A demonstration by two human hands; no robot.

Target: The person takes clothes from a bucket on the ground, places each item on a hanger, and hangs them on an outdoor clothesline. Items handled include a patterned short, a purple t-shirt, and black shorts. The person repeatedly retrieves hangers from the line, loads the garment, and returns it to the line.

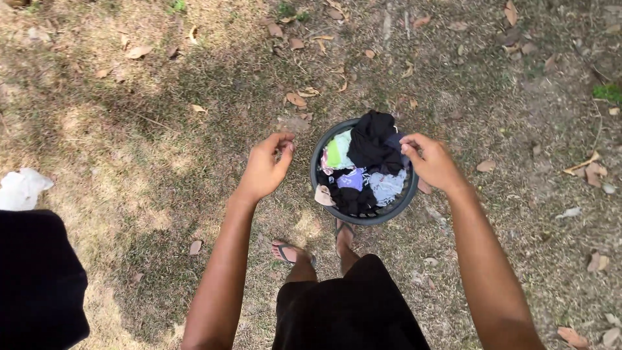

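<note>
A: Where's the laundry seen?

B: A round dark basin (400, 202) is set on the dry ground (149, 149), just beyond the person's feet in flip-flops (293, 254). It's heaped w/ clothes: a black garment (370, 144) on top at the far side, a green piece (335, 154) at left, a purple piece (352, 179) and a pale blue piece (387, 186) nearer.

A: And the hands?

B: Left hand (265, 170) is held in the air left of the basin, fingers curled w/ tips drawn toward the thumb; nothing is seen pinched in that grip. Right hand (431, 162) is raised over the basin's right rim, fingers bent inward; whether cloth is caught in them can't be told.

A: How far along?

B: Judged early: the basin is full, no item is lifted clear. Nothing is seen hung or laid out, except a white cloth (21, 188) lying on the ground far left.
</note>
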